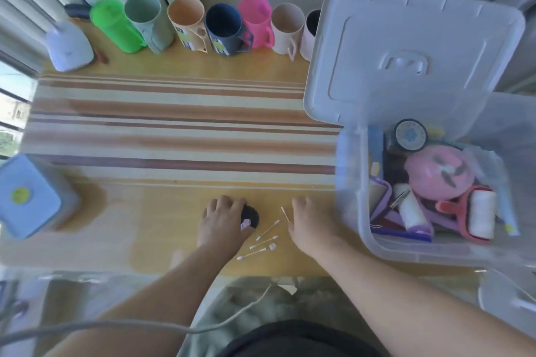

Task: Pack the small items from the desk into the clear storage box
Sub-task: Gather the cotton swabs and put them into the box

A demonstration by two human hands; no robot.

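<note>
1. The left hand [223,220] lies near the counter's [174,206] near edge, its fingers curled over a small round black item [251,216]; the grip seems to hold it, though blur hides the contact.
2. The right hand [309,220] rests just beside it, palm down, fingers loosely bent; whether its grip holds the cotton swab [285,214] at its fingertips I cannot tell.
3. More cotton swabs [262,240] lie scattered on the counter between the two hands, with a small white scrap [272,246] among them.
4. The clear storage box [406,252] stands at the counter's right edge, already holding a pink round case [439,172], white rolls [483,213] and a round tin [411,135].
5. Its lid [412,46] leans up behind it.
6. A row of coloured cups [203,26] lines the far edge.
7. A blue box [29,197] sits at the left edge.
</note>
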